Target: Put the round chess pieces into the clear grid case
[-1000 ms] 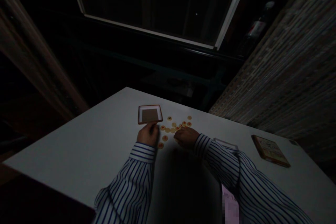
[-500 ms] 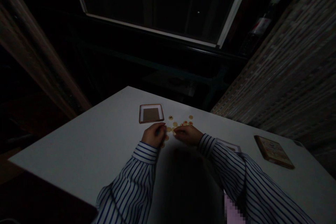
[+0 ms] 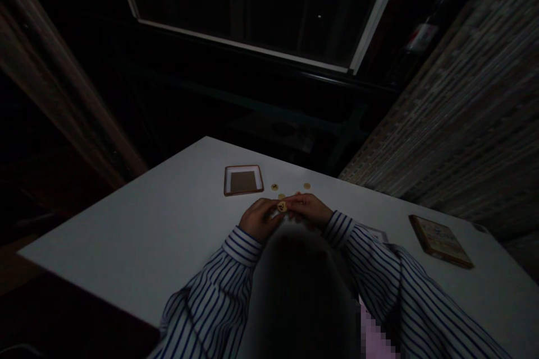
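At the middle of the table (image 3: 147, 224), here are the fingers (image 3: 295, 202), and they have a round piece (image 3: 282, 206) right at their tips, dark mark showing on its pale yellow face! The right hand (image 3: 312, 210) pinches it by the edge, fingers curled in close together. In from the other side comes the left hand (image 3: 256, 219), fingers bent, tips up against the same piece; whether they grip it or only steady it, I cannot tell. The two hands meet here, striped cuffs at both wrists, a broad dark shadow spreading on the table below them.

Just beyond the knuckles, more pieces! One dark-marked disc (image 3: 274, 187) lies flat, a plain disc (image 3: 307, 186) sits off to its right, and a third disc (image 3: 282, 196) peeps out, partly covered by the fingers. Beyond the left hand, near the discs, sits an open tray (image 3: 243, 180), brown-floored with a pale inner border and a reddish-brown rim.

Over to the right, a pale-edged item (image 3: 377, 233) pokes out from behind the right sleeve, mostly hidden. Farther along, well apart, lies a flat box (image 3: 441, 241) with a printed top. And out past the table, in the gloom, a bottle (image 3: 421, 38) stands beside the beaded curtain (image 3: 458, 84)!
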The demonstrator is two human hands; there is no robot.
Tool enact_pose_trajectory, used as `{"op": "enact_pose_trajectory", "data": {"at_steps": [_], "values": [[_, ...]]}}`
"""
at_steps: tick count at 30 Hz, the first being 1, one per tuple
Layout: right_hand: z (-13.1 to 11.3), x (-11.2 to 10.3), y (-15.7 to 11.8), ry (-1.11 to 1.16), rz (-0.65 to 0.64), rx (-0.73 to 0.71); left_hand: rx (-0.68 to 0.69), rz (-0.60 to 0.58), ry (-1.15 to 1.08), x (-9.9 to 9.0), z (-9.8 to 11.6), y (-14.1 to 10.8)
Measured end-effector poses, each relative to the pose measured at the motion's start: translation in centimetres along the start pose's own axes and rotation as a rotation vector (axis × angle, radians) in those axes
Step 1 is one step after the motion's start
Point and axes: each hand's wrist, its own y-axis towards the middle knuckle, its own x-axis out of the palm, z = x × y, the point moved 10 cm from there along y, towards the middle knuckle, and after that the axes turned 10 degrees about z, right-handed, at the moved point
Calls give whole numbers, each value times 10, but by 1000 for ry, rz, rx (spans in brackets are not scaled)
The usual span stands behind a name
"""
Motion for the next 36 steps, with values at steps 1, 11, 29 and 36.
{"op": "enact_pose_trajectory", "data": {"at_steps": [1,11,29,36], "values": [[-1,1,-1,4,-3,1,-3,6,3,0,0,0],[0,2,-2,-16,12,-27,3,42,10,-1,4,-1],[-5,-18,-11,33,134,33,-506,185,-378,3,-31,-10],[-4,-20,-13,39,157,24,-578,148,-506,12,-35,-10]]}}
